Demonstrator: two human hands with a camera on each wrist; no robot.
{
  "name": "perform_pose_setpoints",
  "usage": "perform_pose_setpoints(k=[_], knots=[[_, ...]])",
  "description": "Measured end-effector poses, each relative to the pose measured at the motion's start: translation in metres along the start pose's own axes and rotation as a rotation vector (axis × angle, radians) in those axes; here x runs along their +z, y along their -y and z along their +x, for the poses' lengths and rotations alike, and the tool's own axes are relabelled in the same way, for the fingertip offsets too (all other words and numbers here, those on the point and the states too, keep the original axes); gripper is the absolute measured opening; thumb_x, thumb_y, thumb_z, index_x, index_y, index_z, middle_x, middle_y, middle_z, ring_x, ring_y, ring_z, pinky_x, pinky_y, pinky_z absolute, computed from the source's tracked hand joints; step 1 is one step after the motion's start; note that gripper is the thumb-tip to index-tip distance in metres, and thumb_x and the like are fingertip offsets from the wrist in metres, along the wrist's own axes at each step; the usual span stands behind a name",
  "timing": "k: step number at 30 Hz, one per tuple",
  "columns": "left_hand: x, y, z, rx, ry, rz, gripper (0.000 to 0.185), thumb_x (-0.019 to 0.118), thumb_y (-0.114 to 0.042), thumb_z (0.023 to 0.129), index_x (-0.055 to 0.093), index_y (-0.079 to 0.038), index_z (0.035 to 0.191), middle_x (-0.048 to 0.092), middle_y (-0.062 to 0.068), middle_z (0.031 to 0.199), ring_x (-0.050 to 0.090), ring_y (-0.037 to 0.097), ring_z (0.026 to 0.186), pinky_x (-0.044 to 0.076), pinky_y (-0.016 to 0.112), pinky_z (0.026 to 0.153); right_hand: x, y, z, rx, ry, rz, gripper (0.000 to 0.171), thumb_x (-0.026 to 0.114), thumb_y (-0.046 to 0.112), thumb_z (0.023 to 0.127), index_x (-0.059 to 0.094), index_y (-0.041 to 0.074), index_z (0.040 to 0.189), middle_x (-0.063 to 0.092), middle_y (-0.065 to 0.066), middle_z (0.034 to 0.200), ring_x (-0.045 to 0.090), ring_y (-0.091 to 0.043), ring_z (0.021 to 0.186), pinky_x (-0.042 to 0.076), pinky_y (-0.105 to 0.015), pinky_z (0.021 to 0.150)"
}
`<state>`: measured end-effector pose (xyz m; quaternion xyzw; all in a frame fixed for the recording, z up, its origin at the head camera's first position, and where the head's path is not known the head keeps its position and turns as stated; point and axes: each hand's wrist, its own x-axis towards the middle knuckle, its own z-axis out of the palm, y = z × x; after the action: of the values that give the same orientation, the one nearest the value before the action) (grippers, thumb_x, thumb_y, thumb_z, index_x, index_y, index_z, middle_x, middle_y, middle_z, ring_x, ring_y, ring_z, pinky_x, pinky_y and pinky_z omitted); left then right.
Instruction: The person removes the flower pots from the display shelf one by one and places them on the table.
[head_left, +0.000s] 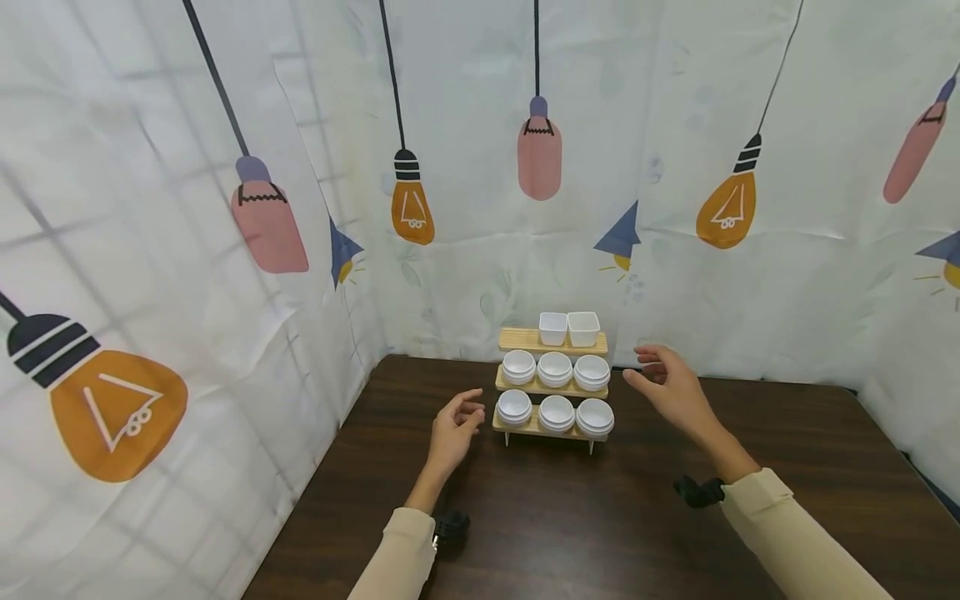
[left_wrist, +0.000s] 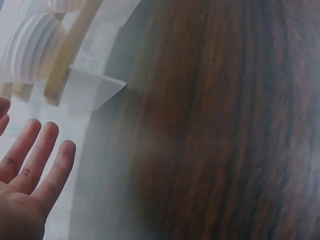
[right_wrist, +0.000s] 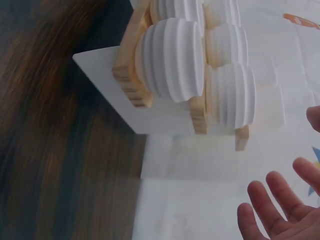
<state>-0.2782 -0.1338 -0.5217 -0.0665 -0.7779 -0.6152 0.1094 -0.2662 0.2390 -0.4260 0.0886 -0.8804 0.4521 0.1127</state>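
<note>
Rack: three-step wooden rack [head_left: 552,392] stands far-centre on my dark table [head_left: 645,517] | Contents: two square white cups [head_left: 568,327] on top, three round white bowls [head_left: 555,367] on each lower step | Hands: my left hand [head_left: 453,429] and right hand [head_left: 671,385] hover either side, fingers relaxed, empty.

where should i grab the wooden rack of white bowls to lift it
Probably by the two short ends of the wooden rack, one hand per side. The left hand and right hand already flank it, open and apart from it. Its three stepped shelves carry loose white bowls, so grip the side supports and keep it level; front and top are filled with bowls.
</note>
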Motion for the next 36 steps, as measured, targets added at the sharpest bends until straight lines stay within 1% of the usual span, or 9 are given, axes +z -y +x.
perform_pose_setpoints(k=[4,8,12,16,19,23,28,31,36], knots=[[0.006,0.003,-0.003,-0.043,0.015,-0.03,0.035,0.066,-0.005,0.099,0.065,-0.007,0.133,0.069,0.027,0.117,0.072,0.032,0.096,0.065,0.047,0.079,0.005,0.004,0.008,0.025,0.006,0.032,0.059,0.066,0.04,0.1,0.05,0.006,0.145,0.056,-0.022,0.139,0.056,-0.042,0.127,0.049,-0.059,0.108],[0.011,0.005,-0.006,-0.093,0.044,-0.063,0.036,0.064,-0.005,0.1,0.063,-0.006,0.136,0.068,0.024,0.118,0.071,0.026,0.096,0.064,0.05,0.082,0.01,0.006,0.016,0.039,0.002,0.031,0.059,0.066,0.042,0.1,0.05,0.007,0.145,0.057,-0.022,0.139,0.058,-0.041,0.125,0.049,-0.058,0.107],[0.015,0.006,-0.007,-0.109,0.066,-0.105,0.037,0.062,-0.006,0.101,0.061,-0.005,0.138,0.066,0.025,0.12,0.071,0.025,0.097,0.063,0.054,0.084,0.012,0.009,0.023,0.053,0.011,0.029,0.061,0.065,0.044,0.1,0.049,0.009,0.146,0.057,-0.022,0.14,0.058,-0.041,0.124,0.051,-0.059,0.105],[0.014,-0.015,-0.013,-0.12,0.089,-0.164,0.037,0.059,-0.003,0.102,0.059,0.0,0.139,0.065,0.029,0.119,0.068,0.027,0.098,0.061,0.06,0.086,0.014,0.012,0.028,0.067,0.017,0.033,0.059,0.066,0.04,0.1,0.047,0.009,0.148,0.057,-0.022,0.141,0.058,-0.042,0.124,0.053,-0.059,0.101],[0.014,-0.027,-0.016,-0.149,0.105,-0.199,0.038,0.058,-0.001,0.102,0.058,0.002,0.139,0.064,0.029,0.119,0.064,0.023,0.096,0.059,0.063,0.088,0.015,0.013,0.031,0.069,0.014,0.04,0.058,0.066,0.035,0.101,0.047,0.008,0.148,0.056,-0.023,0.14,0.057,-0.043,0.124,0.054,-0.058,0.101],[0.02,-0.01,-0.009,-0.186,0.112,-0.242,0.039,0.058,-0.002,0.102,0.057,0.0,0.141,0.065,0.027,0.118,0.064,0.02,0.093,0.059,0.063,0.088,0.018,0.014,0.039,0.084,0.016,0.045,0.06,0.066,0.036,0.101,0.045,0.008,0.149,0.056,-0.023,0.141,0.057,-0.041,0.124,0.054,-0.057,0.1],[0.026,0.011,-0.005,-0.202,0.102,-0.266,0.041,0.058,-0.007,0.104,0.055,-0.004,0.145,0.069,0.022,0.116,0.069,0.03,0.098,0.064,0.052,0.084,0.022,0.014,0.05,0.116,0.034,0.068,0.064,0.065,0.039,0.1,0.042,0.009,0.152,0.054,-0.022,0.142,0.055,-0.041,0.127,0.053,-0.058,0.102],[0.027,0.017,-0.006,-0.212,0.109,-0.268,0.042,0.058,-0.011,0.105,0.054,-0.006,0.146,0.07,0.018,0.115,0.07,0.031,0.101,0.065,0.046,0.083,0.024,0.014,0.056,0.129,0.043,0.095,0.067,0.065,0.041,0.1,0.04,0.008,0.154,0.053,-0.023,0.143,0.053,-0.042,0.129,0.051,-0.059,0.104],[0.028,0.02,-0.008,-0.219,0.126,-0.281,0.041,0.058,-0.015,0.105,0.056,-0.008,0.146,0.07,0.017,0.116,0.072,0.024,0.096,0.065,0.042,0.083,0.028,0.012,0.064,0.142,0.056,0.143,0.074,0.066,0.045,0.099,0.037,0.008,0.155,0.051,-0.023,0.145,0.051,-0.042,0.133,0.049,-0.06,0.107]])
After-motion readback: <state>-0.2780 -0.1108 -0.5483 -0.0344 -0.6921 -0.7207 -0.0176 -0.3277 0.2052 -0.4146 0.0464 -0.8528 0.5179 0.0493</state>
